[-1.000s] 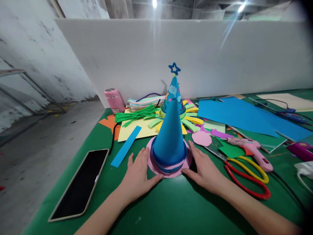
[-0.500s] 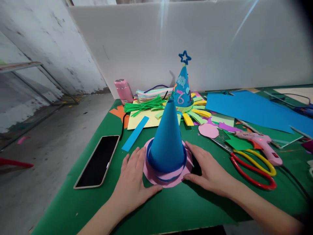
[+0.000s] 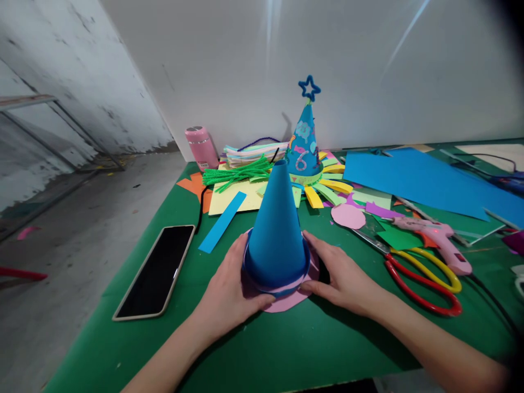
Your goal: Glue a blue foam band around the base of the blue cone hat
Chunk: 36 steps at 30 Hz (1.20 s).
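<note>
A blue paper cone hat (image 3: 276,229) stands upright on the table, with a small opening at its top. A loose blue band rings its lower end, and a round pink paper brim (image 3: 284,304) lies under it. My left hand (image 3: 227,289) curves around the left side of the base, thumb at the front over the brim. From the right, my right hand (image 3: 339,275) clasps the base, its thumb near the front of the band and fingers along the far side. Parts of the brim are hidden under both hands.
A phone (image 3: 155,275) and a blue paper strip (image 3: 223,221) lie left. Behind are green pipe cleaners (image 3: 235,173), a pink bottle (image 3: 202,148) and a decorated party hat (image 3: 303,144). Scissors (image 3: 423,281), a pink glue gun (image 3: 440,240) and blue sheets (image 3: 409,177) lie right.
My hands have moved in from the edges of the pink brim to close around the hat's base. The view has tilted downward; the hat stays upright between my hands.
</note>
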Each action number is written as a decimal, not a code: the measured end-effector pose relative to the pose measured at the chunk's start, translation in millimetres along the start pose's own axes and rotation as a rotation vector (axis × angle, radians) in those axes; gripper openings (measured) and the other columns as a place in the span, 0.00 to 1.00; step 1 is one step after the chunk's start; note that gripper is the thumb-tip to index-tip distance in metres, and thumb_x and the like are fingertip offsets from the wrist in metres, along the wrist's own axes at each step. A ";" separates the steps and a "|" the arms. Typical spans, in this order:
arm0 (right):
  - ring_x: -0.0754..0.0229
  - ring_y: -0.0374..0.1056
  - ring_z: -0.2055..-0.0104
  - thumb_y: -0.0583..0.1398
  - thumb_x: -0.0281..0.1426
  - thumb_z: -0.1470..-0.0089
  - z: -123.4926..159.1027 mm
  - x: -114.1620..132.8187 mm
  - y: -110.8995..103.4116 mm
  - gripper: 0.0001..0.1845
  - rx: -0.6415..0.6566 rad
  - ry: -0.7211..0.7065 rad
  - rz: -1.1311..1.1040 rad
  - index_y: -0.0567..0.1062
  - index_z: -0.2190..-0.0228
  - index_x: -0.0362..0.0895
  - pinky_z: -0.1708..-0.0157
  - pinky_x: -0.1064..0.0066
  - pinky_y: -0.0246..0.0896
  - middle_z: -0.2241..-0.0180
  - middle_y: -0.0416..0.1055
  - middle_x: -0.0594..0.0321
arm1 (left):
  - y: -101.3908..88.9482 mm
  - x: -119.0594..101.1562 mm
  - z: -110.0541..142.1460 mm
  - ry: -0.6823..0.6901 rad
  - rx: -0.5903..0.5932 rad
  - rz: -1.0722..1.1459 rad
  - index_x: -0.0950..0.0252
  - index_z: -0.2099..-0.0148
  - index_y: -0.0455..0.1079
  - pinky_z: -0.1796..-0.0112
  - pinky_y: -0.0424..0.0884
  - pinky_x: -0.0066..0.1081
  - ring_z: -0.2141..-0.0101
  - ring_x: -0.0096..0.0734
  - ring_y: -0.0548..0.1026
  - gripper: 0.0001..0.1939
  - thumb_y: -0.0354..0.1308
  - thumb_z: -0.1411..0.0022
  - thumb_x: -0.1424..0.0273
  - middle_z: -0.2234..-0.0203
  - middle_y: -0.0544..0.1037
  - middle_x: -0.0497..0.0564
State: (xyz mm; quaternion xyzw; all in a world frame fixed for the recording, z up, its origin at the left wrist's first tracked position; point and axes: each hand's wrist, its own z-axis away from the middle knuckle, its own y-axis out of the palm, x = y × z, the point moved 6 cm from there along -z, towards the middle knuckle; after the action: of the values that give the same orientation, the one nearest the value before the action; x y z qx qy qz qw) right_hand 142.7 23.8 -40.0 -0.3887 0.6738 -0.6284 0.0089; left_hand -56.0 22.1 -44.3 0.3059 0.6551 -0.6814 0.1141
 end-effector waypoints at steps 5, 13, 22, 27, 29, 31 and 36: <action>0.50 0.52 0.43 0.56 0.41 0.50 12.2 -7.3 -12.7 0.40 -0.055 0.057 -0.029 0.44 0.41 0.45 0.50 0.54 0.54 0.42 0.52 0.52 | -2.4 -0.7 0.2 0.024 -0.025 -0.033 0.60 0.38 0.33 0.48 0.56 0.45 0.44 0.45 0.55 0.47 0.58 0.52 0.60 0.42 0.51 0.58; 0.55 0.66 0.56 0.57 0.36 0.50 83.8 -64.4 -90.5 0.24 -0.528 0.370 0.018 0.62 0.50 0.47 0.56 0.61 0.61 0.55 0.67 0.56 | -4.8 3.7 4.2 -0.041 -0.098 -0.004 0.60 0.37 0.30 0.48 0.55 0.50 0.43 0.52 0.52 0.57 0.63 0.59 0.54 0.41 0.48 0.61; 0.50 0.66 0.59 0.56 0.41 0.51 155.1 -142.1 -141.5 0.23 -0.539 0.741 0.347 0.68 0.56 0.40 0.70 0.64 0.62 0.59 0.68 0.48 | -9.6 -2.8 3.3 -0.092 -0.236 0.192 0.62 0.38 0.34 0.47 0.54 0.48 0.43 0.47 0.53 0.51 0.61 0.55 0.55 0.41 0.50 0.61; 0.51 0.68 0.64 0.57 0.45 0.54 151.8 -175.9 -134.5 0.24 -0.357 0.852 0.295 0.70 0.61 0.40 0.69 0.65 0.62 0.63 0.71 0.47 | -3.3 -0.7 16.8 -0.104 -0.259 0.251 0.60 0.38 0.31 0.48 0.56 0.48 0.44 0.49 0.54 0.53 0.63 0.56 0.57 0.41 0.48 0.61; 0.54 0.70 0.71 0.57 0.46 0.55 146.9 -184.9 -129.0 0.24 -0.297 0.891 0.270 0.71 0.61 0.41 0.74 0.67 0.62 0.67 0.73 0.48 | 2.5 -0.7 19.5 -0.151 -0.213 0.169 0.60 0.38 0.28 0.49 0.56 0.50 0.44 0.50 0.53 0.57 0.64 0.59 0.58 0.41 0.47 0.61; 0.56 0.69 0.77 0.57 0.47 0.56 143.7 -193.0 -126.2 0.25 -0.261 0.926 0.276 0.72 0.62 0.41 0.77 0.67 0.60 0.72 0.74 0.49 | 7.0 0.2 19.9 -0.211 -0.166 0.055 0.62 0.38 0.26 0.49 0.57 0.51 0.44 0.52 0.53 0.59 0.64 0.60 0.58 0.41 0.48 0.63; 0.59 0.66 0.85 0.60 0.42 0.57 151.9 -213.0 -132.6 0.19 -0.314 1.001 0.383 0.76 0.71 0.39 0.83 0.70 0.55 0.83 0.73 0.53 | 9.9 4.6 12.3 -0.231 -0.122 -0.111 0.68 0.38 0.26 0.48 0.54 0.51 0.44 0.55 0.51 0.60 0.63 0.62 0.55 0.42 0.51 0.66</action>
State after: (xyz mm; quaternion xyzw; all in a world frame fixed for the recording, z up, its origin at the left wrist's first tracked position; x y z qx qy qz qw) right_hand 435.3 22.3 -60.2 0.0897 0.7398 -0.6157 -0.2562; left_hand -57.4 10.2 -55.7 0.1810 0.6936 -0.6764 0.1692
